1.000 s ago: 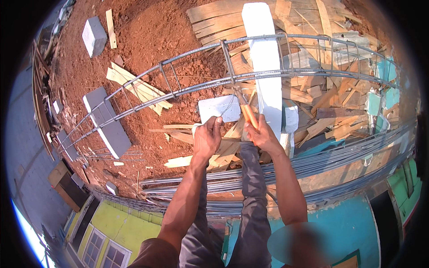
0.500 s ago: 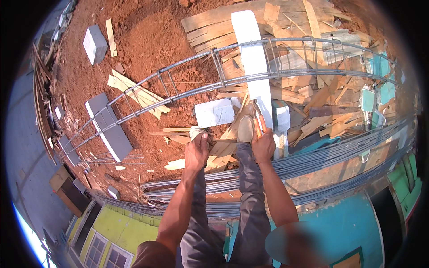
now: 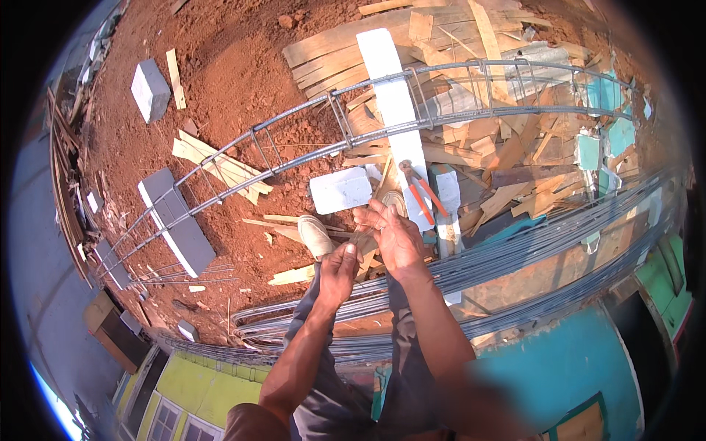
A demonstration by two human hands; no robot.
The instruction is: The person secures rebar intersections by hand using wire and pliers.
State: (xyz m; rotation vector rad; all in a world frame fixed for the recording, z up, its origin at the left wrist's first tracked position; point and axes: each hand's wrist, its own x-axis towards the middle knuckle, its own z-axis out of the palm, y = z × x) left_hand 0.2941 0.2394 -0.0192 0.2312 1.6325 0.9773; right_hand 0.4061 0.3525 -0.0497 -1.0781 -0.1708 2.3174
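My left hand is closed, thumb against the curled fingers, above my left shoe. Whatever it may hold is too small to make out. Close by on its right, my right hand has its fingers apart and holds nothing. Orange-handled pincers lie on the long white block, just beyond and right of that hand. Farther out, a rebar cage of long bars and square stirrups crosses from left to right, resting over the white block and a grey-white block at the left.
A small white block lies before my feet. Bundled steel bars run behind my legs. Wood planks and scraps cover the right side; red soil spreads left. A turquoise wall stands at the bottom right.
My right hand has let go of the pincers, which now lie on the white block, and has moved left toward my left hand. The left hand has come slightly nearer and right.
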